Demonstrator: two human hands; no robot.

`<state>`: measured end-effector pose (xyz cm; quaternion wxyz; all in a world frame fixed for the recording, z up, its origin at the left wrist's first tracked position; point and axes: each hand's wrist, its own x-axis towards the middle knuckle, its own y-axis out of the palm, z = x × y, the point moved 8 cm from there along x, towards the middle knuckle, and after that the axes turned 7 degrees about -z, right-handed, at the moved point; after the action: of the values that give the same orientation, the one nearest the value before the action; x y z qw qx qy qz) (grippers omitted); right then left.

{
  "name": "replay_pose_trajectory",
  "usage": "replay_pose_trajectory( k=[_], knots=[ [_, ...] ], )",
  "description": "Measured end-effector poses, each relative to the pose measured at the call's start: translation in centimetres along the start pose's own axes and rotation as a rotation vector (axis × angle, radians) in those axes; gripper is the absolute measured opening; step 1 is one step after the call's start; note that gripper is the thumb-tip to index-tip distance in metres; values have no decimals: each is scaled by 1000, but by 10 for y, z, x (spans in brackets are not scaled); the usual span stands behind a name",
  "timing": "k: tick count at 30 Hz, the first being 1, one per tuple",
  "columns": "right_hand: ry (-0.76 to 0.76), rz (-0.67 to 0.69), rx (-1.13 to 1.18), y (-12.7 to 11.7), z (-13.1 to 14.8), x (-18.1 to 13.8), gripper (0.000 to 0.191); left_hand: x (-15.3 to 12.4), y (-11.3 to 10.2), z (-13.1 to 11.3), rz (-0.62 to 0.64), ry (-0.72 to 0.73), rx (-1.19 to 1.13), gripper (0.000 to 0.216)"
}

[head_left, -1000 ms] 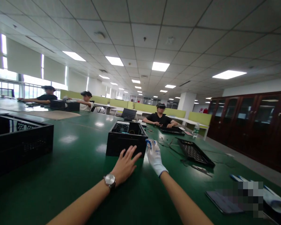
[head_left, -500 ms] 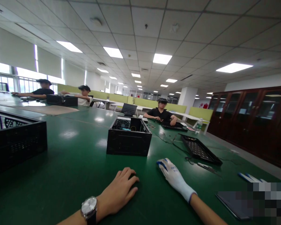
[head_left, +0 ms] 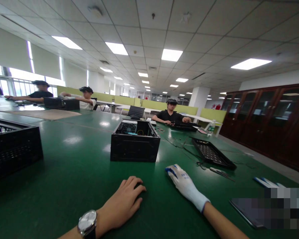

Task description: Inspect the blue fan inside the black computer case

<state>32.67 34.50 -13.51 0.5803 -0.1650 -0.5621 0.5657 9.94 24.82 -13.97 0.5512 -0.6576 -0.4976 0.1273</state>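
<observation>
My left hand (head_left: 126, 200) is bare, with a wristwatch (head_left: 87, 221) on the wrist. It lies palm down on the green table (head_left: 72, 186), fingers loosely bent and apart, holding nothing. My right hand (head_left: 183, 181) wears a white glove with blue on the fingers. It rests on the tabletop with its fingers bent downward, and nothing shows in its grip. Just beyond both hands stands a black computer case (head_left: 134, 147). Its top is open, showing a fan (head_left: 128, 128) and a yellow wire inside. Neither hand touches the case.
A black perforated panel (head_left: 211, 152), cables and a tweezers-like tool (head_left: 221, 173) lie at right. Nearer are a dark flat device (head_left: 246, 210) and another white glove (head_left: 266, 182). Another case (head_left: 15, 149) stands left. A co-worker (head_left: 173, 114) sits opposite, near a bottle (head_left: 211, 127); two more sit far left.
The view has shifted slightly, so the case appears a little further left and higher. My hands keep nearly the same pose. The co-worker opposite has moved one hand.
</observation>
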Motion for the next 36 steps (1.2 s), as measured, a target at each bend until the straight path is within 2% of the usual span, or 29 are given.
replay_pose_trajectory(
  k=[7,16,23,36],
  knots=[
    [-4,16,-59,8,-8,2,34,0,3,3,9,-1,4,29],
    [-11,20,-77,8,-6,1,35,-1,4,5,-3,1,7,30],
    [45,42,-32,9,-9,0,38,0,3,5,-13,10,0,30],
    [2,34,-70,11,-10,0,36,-1,7,8,3,-2,1,30]
  ],
)
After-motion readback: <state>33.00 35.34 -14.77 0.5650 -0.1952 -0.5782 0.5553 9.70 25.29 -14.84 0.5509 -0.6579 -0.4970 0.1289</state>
